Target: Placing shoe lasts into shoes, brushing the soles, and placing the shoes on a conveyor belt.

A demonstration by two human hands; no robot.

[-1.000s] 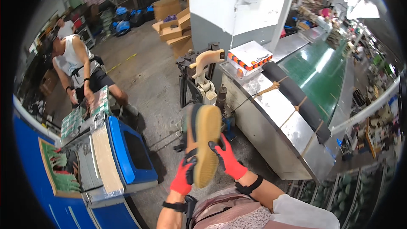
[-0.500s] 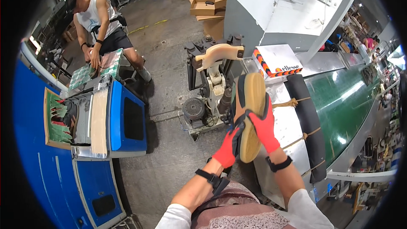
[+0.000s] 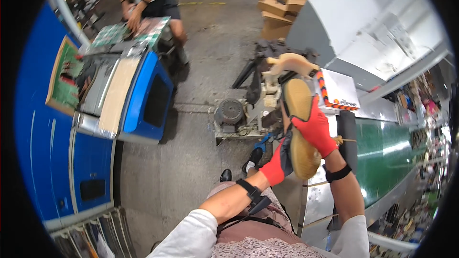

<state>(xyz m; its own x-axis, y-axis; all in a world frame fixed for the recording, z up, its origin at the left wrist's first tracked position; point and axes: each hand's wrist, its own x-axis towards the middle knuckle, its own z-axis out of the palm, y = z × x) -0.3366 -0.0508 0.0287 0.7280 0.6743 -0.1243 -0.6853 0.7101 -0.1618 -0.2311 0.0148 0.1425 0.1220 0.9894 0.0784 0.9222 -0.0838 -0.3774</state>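
Note:
A shoe with a tan gum sole is held up in front of me, its sole toward me and its long axis nearly upright. My right hand, in a red glove with dark fingertips, lies closed over the sole's middle and right edge. Lower down on the left side, my left hand, in a matching glove, is closed round the shoe's dark upper. Most of the upper is hidden behind the sole and gloves. Just beyond the shoe stands a machine with a curved cream pad and a dark motor.
A white shoebox with an orange-and-black edge rests on the metal bench at right, beside a green conveyor belt. Blue machinery stands left, where a co-worker handles something on a green-and-white surface. Cardboard boxes are stacked behind.
My view has turned and tipped downward, bringing my feet into sight. Both hands still grip the shoe, which now sits farther right in the picture and overlaps the machine's pad.

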